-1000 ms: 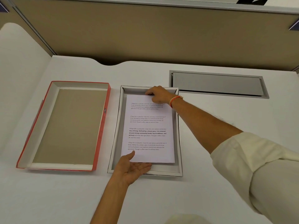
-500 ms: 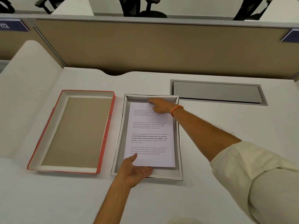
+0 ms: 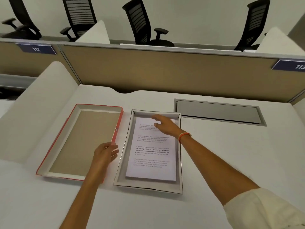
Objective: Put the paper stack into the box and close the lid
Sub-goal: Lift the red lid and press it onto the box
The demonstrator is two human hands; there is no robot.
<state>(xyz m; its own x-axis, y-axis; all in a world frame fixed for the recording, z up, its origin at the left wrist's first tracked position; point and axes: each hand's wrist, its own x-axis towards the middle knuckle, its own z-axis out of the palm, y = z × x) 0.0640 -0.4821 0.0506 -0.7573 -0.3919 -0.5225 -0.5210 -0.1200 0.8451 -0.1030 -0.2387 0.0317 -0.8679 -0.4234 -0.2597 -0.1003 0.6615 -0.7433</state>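
The white paper stack (image 3: pixel 151 156), printed with text, lies flat inside the shallow grey box (image 3: pixel 179 162) in the middle of the desk. The red-edged lid (image 3: pixel 82 142) lies upside down to the left of the box, its brown inside facing up. My right hand (image 3: pixel 165 125) hovers over the far end of the paper with fingers spread, holding nothing. Over the lid's right edge is my left hand (image 3: pixel 105 153), fingers apart and somewhat blurred; whether it touches the lid I cannot tell.
A grey cable hatch (image 3: pixel 219 111) is set into the white desk (image 3: pixel 231 154) at the back right. A tan partition (image 3: pixel 165 71) runs along the far edge, with black office chairs (image 3: pixel 142 22) beyond. A white divider (image 3: pixel 33 103) stands on the left.
My left hand left the near end of the paper and moved left to the lid's right edge. My right hand lifted off the paper's far end. The camera tilted upward.
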